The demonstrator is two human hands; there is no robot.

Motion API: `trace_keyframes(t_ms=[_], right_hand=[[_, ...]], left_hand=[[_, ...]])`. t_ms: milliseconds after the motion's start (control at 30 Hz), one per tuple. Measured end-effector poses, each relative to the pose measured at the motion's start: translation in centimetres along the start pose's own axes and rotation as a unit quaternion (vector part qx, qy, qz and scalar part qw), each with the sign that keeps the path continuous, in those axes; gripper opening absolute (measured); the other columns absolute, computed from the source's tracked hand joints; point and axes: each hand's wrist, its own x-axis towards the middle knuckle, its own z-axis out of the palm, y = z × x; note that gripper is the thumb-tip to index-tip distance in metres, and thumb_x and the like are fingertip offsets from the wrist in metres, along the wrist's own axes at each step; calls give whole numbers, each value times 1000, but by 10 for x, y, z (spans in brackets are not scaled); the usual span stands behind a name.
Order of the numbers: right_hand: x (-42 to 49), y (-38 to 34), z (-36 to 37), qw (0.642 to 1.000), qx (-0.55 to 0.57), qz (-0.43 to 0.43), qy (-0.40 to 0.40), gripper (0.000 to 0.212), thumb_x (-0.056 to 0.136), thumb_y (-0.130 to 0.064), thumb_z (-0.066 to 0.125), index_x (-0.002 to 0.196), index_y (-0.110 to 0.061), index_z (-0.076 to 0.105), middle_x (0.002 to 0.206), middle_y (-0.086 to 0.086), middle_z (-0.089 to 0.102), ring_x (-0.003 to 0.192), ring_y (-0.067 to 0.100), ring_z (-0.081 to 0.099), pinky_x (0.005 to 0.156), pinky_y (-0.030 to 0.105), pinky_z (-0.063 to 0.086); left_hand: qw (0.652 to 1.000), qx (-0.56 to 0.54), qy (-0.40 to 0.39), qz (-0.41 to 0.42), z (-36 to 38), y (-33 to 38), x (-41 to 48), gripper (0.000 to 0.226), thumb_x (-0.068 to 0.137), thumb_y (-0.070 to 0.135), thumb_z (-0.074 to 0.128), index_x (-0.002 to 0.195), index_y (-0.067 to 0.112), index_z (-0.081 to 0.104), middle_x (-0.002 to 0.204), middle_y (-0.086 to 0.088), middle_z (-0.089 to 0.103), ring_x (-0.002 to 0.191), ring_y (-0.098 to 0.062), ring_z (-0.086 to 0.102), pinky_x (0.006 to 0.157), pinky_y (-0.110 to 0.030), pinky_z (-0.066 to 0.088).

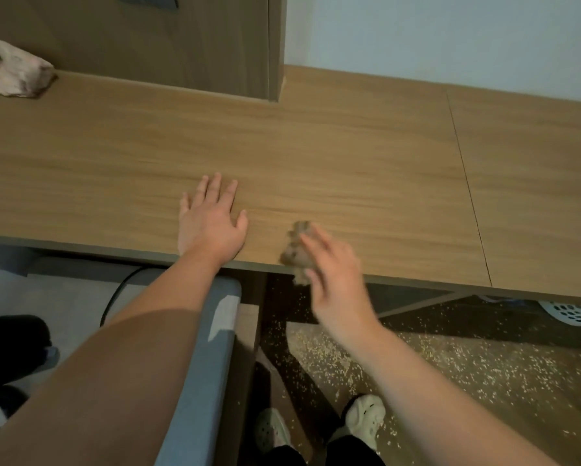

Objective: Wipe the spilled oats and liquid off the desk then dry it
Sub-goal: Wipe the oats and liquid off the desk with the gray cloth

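**Bare hands at the front edge of a long light-brown wood-grain desk (349, 156), a brownish clump of oats (297, 253) at the brink.**

Flat on the desktop just left of the clump, the left hand (211, 227), fingers straight and spread, grasping nothing. Against the clump from the near side, the right hand (336, 277), blurred, fingers extended and loose, not curled round it. Partly over the desk's lip, the clump itself. Well apart at the far left rear of the desk, a crumpled pinkish-white cloth (16, 74). Down on the brown floor, a wide scatter of pale loose oats (467, 368) around a pair of white perforated clogs (366, 415). Under the desk at right, a white plastic basket with holes (575, 312).
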Motion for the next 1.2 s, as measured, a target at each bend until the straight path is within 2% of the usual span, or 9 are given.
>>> trace_keyframes(t_ms=[133, 200, 267, 400, 567, 700, 833, 1033, 1200], right_hand=[[67, 58, -56, 966, -43, 182, 178, 52, 99, -17, 47, 149, -22, 35, 157, -1, 28, 145, 18, 22, 121, 43, 18], [104, 87, -68, 944, -144, 247, 164, 52, 101, -26, 45, 151, -17, 34, 160, 7, 25, 146, 29, 22, 119, 51, 19], [130, 97, -59, 933, -226, 246, 134, 52, 100, -34, 44, 148, -16, 38, 159, 9, 25, 144, 33, 25, 116, 52, 22], [148, 71, -27, 957, -242, 135, 88, 48, 96, -38, 49, 140, -21, 49, 157, 5, 33, 141, 33, 29, 110, 47, 26], [90, 40, -7, 985, -159, -67, -11, 42, 89, -24, 63, 131, -26, 59, 146, -2, 48, 131, 23, 41, 110, 46, 27], [39, 42, 3, 964, -155, -201, -74, 47, 79, -18, 74, 125, -21, 65, 137, 2, 57, 124, 25, 46, 101, 46, 36], [28, 46, 8, 952, -182, -240, -55, 46, 76, -10, 76, 121, -16, 66, 131, 11, 58, 115, 29, 50, 87, 45, 41], [-11, 91, -18, 967, -192, -152, 68, 47, 72, -11, 78, 115, -20, 61, 125, 11, 62, 115, 27, 50, 98, 44, 37], [-64, 109, -45, 943, -253, 101, 192, 42, 60, 8, 81, 99, -3, 69, 119, 23, 61, 109, 42, 53, 91, 54, 39]], left_hand=[[1000, -15, 7, 3, -1, 0, 0, 60, 99, 46, 30, 155, 27, 19, 164, -1, 7, 151, -18, 1, 121, -44, 4], [1000, -17, 12, 2, 0, -1, 0, 60, 99, 45, 31, 155, 26, 20, 164, 0, 8, 151, -17, 1, 121, -44, 4], [1000, -19, 14, -1, -1, -1, 0, 60, 98, 45, 32, 155, 26, 21, 164, 0, 9, 151, -17, 1, 122, -44, 5], [1000, -21, 13, -1, -2, 0, 0, 60, 98, 43, 33, 154, 26, 21, 164, 0, 10, 151, -17, 2, 122, -46, 7], [1000, -15, 8, -3, -2, 0, 0, 60, 98, 43, 32, 154, 27, 21, 164, 0, 9, 151, -17, 2, 122, -46, 7], [1000, -17, 14, -7, -1, 0, 0, 60, 98, 42, 33, 154, 25, 23, 163, -1, 12, 151, -17, 4, 122, -46, 8], [1000, -19, 16, -9, -1, 1, 0, 59, 98, 40, 33, 154, 25, 24, 163, -1, 13, 151, -17, 5, 122, -45, 7], [1000, -17, 11, -4, -1, 1, -1, 59, 99, 39, 32, 155, 24, 21, 164, -1, 11, 151, -18, 3, 122, -46, 6], [1000, -10, 8, -1, 0, 0, -1, 59, 99, 40, 30, 155, 24, 20, 164, -1, 11, 151, -19, 3, 122, -47, 8]])
